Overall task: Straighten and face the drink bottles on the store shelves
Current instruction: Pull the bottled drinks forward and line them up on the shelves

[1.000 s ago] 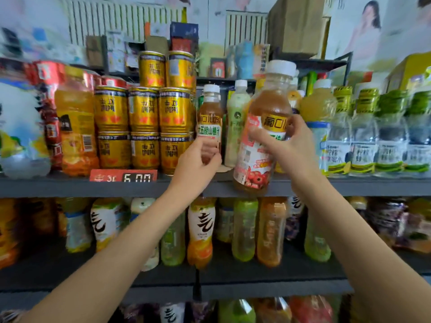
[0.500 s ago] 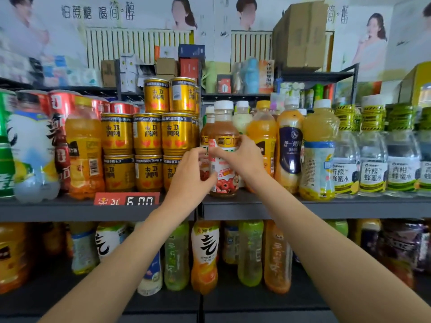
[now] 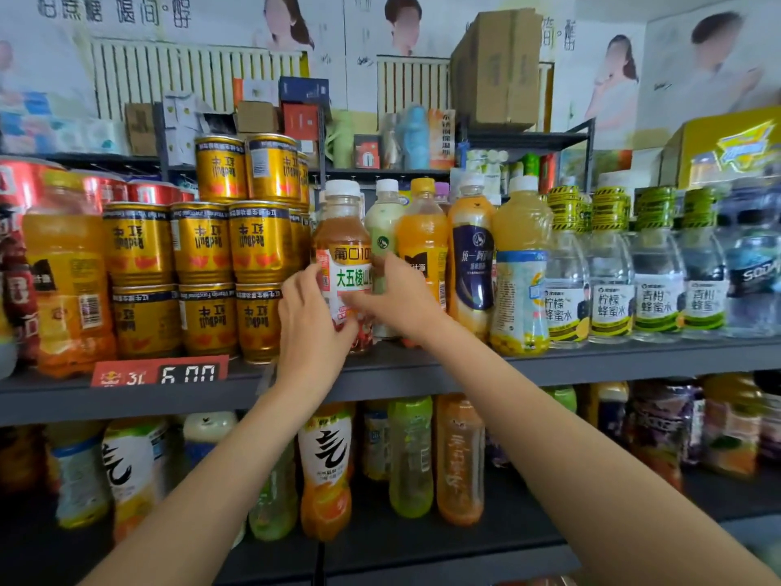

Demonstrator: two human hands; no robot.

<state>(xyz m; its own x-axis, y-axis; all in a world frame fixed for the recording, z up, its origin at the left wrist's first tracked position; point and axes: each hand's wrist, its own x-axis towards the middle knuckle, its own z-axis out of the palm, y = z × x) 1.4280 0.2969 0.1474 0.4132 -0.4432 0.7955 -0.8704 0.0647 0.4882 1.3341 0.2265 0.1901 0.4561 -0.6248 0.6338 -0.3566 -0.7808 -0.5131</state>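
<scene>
I have both hands, left hand (image 3: 310, 327) and right hand (image 3: 399, 300), gripping the upright white-capped tea bottle (image 3: 343, 247) on the shelf (image 3: 591, 365) beside the gold cans (image 3: 203, 281).

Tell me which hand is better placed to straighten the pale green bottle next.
The right hand, probably: it lies against the pale green bottle, while the left hand grips the brown tea bottle on the far side.

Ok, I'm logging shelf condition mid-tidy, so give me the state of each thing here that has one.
Brown drink bottle: upright on the shelf, white cap on, label facing out, held by both hands.
Left hand: curled round the bottle's lower left side.
Right hand: fingers gripping the bottle's right side.
Gold cans: stacked upright, three tiers.
Pale green bottle: upright, capped, behind the right hand.
Price tag: clipped on the shelf edge.
</scene>
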